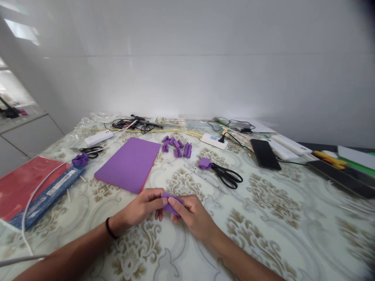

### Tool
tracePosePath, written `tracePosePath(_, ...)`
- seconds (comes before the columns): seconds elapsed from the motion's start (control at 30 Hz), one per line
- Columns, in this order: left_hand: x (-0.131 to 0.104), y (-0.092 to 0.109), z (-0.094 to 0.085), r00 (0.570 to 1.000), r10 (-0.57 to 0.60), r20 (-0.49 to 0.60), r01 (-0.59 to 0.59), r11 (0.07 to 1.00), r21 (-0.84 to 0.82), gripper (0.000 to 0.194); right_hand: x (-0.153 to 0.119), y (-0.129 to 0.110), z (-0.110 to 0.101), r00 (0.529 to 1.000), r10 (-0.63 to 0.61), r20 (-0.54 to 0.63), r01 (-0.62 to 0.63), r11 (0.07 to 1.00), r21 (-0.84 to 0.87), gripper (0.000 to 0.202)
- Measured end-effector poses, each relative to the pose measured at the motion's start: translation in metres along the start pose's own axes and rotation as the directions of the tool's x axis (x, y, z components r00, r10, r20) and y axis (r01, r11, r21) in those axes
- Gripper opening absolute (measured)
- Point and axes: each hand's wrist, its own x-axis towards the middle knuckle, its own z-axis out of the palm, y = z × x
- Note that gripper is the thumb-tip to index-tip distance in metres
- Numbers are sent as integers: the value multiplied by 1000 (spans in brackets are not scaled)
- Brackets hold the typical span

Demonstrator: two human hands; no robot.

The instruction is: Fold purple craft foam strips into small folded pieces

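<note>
Between my two hands, low in the middle of the head view, is a small purple piece of paper (pixel 170 208). My left hand (pixel 145 207), with a dark band at the wrist, pinches its left side. My right hand (pixel 190 212) closes on its right side, the thumb lying on top. A purple sheet (pixel 129 162) lies beyond my left hand, a red edge showing beneath it. Several folded purple pieces (pixel 177 146) sit farther back. Black-handled scissors (pixel 227 175) lie to the right, with more purple paper (pixel 204 163) at their blades and a clear ruler (pixel 203 177) alongside.
On the left are a red pack with a blue band (pixel 49 195), a crumpled purple piece (pixel 80 159), a second pair of scissors (pixel 93 151) and a white cable (pixel 38 191). A power strip (pixel 215 141), phone (pixel 265 154) and yellow-handled tool (pixel 329 159) lie toward the back and right.
</note>
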Motion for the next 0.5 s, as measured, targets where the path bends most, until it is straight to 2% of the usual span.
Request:
tracePosePath(0.2, -2, 1, -1, 1000, 3, -26, -3, 1000, -3, 43, -1, -4, -2, 1000, -28, 4, 29, 997, -69, 52)
tracePosePath(0.37, 1, 0, 2, 996, 47, -74, -51, 997, -54, 41, 0, -8, -3, 998, -45, 42, 47, 997, -57, 42)
tracePosePath(0.5, 2, 0, 2, 995, 76, -60, -80, 996, -51, 38, 0, -6, -3, 999, -27, 26, 29, 997, -76, 40)
